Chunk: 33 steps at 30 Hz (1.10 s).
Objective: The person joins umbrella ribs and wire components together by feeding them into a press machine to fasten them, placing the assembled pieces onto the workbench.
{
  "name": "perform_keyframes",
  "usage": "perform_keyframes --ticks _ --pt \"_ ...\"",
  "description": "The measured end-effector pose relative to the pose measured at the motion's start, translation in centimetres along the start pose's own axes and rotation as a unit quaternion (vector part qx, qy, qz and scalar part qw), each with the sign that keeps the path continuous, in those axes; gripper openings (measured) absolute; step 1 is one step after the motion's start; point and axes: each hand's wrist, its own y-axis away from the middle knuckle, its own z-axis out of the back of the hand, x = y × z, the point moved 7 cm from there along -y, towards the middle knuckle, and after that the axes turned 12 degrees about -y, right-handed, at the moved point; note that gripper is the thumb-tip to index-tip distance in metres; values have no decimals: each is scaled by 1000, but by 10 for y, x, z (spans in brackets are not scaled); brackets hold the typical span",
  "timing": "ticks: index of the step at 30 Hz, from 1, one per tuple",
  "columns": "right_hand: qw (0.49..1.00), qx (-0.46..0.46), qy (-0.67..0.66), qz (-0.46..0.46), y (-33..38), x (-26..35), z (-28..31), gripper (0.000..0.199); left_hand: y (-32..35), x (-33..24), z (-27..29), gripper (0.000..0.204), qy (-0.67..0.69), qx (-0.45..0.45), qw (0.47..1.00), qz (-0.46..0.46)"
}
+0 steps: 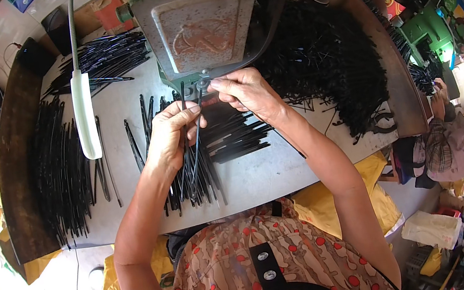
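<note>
My left hand (pixel 174 131) is closed in a pinch on thin black strips (pixel 195 151), whose upper ends reach up toward the machine. My right hand (pixel 244 89) is at the small metal head (pixel 202 83) at the machine's foot, thumb and fingers pressed together; what they hold is too small to make out. Above both hands stands the green and grey machine (pixel 200 28) with a worn front plate. Below my left hand lies a bunch of black strips (pixel 181 186), and another stack (pixel 239 134) lies crosswise beneath my right wrist.
Long black strips (pixel 60 172) lie along the table's left side, with more (pixel 102 56) behind. A large dark heap (pixel 321 58) fills the right. A white lamp (pixel 85 116) hangs at left. Black-handled pliers (pixel 385 122) lie near the right rim. Another person (pixel 456 140) sits far right.
</note>
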Motion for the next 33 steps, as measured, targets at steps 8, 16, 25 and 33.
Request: perform_keyframes --ticks 8,16,25,33 --pt "1000 0 18 -3 -2 0 -2 23 0 0 -2 7 -4 -6 1000 -2" --pt "1000 3 10 1 -2 -2 -1 23 -1 0 -3 8 -8 -10 1000 -2" --pt "1000 -3 -2 2 1 0 0 24 1 -1 -2 7 -7 -7 1000 -13" --pt "1000 10 -6 6 -3 -4 -2 23 1 -1 -4 7 -9 -7 1000 -7"
